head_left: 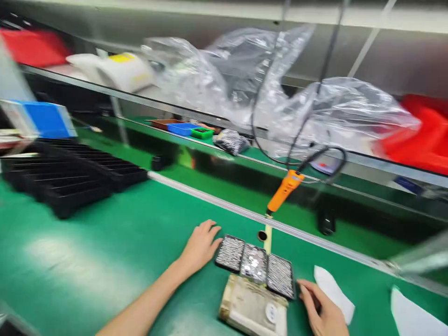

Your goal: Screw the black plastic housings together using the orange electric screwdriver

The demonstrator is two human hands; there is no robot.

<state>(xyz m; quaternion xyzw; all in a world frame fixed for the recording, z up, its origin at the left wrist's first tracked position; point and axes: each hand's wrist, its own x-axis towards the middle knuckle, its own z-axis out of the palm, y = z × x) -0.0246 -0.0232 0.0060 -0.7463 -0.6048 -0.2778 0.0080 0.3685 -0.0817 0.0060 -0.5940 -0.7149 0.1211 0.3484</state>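
Single head-worn camera, set above the near side of a green workbench (pixel 140 228), facing forward and down across it. Station is close in: the left forearm (pixel 157 289) enters through the bottom edge, the left hand (pixel 200 245) sits just below mid-frame, and the right hand (pixel 324 309) is cut by that same edge. Top of frame reaches beyond the bench to a shelf (pixel 154 102) bearing clear plastic bags (pixel 364 112). Shelf edge slopes down to the right (camera roll or an oblique stance; cannot tell which). Width covered: black divided trays (pixel 77 175) at left to a red bin (pixel 429 133) at right. Definition soft, smeared towards the margins.
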